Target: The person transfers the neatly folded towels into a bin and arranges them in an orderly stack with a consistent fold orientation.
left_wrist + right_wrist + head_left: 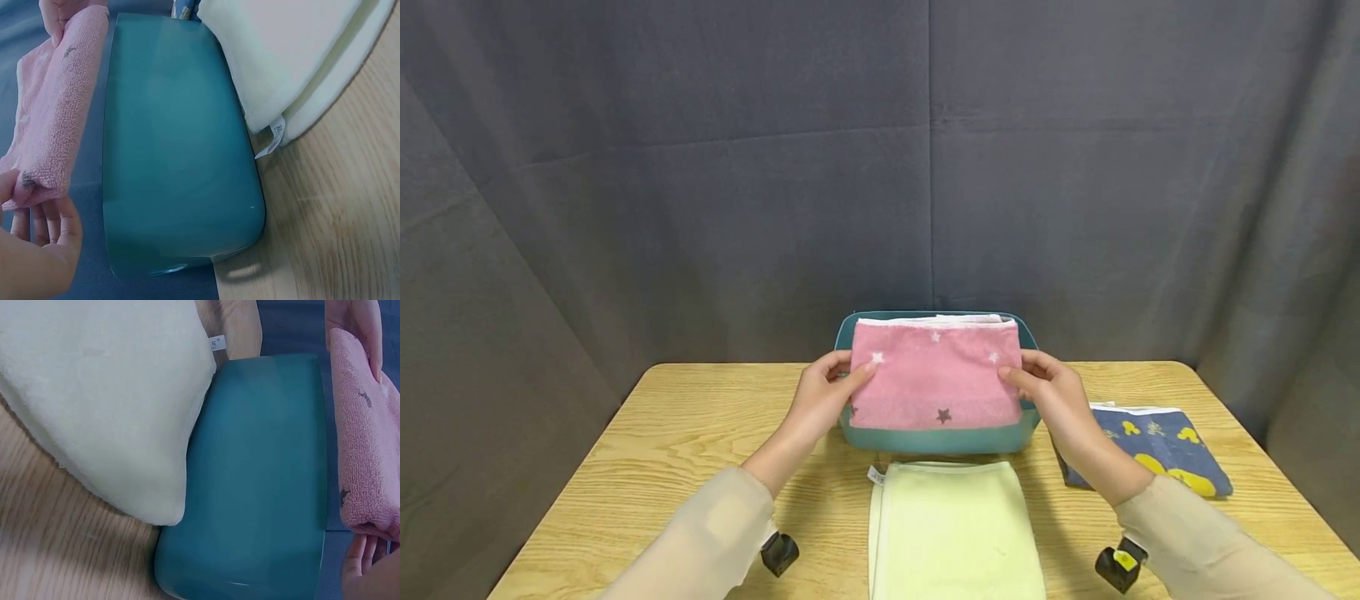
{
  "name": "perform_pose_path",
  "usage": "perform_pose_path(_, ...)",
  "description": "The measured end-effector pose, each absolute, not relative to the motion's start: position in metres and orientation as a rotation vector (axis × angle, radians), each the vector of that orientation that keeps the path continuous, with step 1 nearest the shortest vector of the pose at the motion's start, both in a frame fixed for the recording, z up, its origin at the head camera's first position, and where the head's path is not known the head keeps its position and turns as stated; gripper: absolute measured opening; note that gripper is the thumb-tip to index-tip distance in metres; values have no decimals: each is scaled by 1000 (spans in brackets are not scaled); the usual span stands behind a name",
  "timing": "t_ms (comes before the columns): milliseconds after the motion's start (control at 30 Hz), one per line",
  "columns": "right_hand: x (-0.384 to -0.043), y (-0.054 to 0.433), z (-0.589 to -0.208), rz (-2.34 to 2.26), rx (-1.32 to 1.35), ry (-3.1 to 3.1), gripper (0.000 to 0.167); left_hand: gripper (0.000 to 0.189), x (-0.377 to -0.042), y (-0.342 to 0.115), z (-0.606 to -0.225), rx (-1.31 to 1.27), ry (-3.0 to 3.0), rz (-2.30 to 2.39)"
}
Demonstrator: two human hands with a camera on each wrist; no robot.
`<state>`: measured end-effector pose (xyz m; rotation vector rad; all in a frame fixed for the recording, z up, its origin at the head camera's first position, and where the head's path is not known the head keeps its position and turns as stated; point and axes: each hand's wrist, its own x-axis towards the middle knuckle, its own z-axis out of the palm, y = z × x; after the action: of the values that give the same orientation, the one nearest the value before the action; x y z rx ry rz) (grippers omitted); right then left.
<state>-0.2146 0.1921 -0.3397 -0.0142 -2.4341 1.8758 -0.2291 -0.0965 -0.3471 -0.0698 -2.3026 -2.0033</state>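
Observation:
A folded pink towel (pixel 934 375) with white and dark stars is held up by both hands in front of and above a teal bin (pixel 925 442). My left hand (pixel 827 387) pinches its left edge, thumb on the near face and fingers behind. On the opposite edge my right hand (pixel 1051 387) pinches the same way. Both wrist views show the towel (pixel 62 106) level with or above the bin's rim, its folded lower edge rounded. The bin's inside is mostly hidden behind the towel in the head view.
A folded pale yellow towel (pixel 958 533) with a small white tag lies on the wooden table (pixel 700 442) just in front of the bin. Right of it lies a folded blue towel (pixel 1165 446) with yellow shapes, partly behind the right forearm. A grey curtain (pixel 737 183) hangs behind the table.

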Motion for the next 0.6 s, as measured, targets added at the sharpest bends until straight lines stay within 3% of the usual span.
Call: perform_pose_path(600,-242,192,-342,1857,-21,-2388,45,34,-248,-89,-343,-64,-2291,-1955)
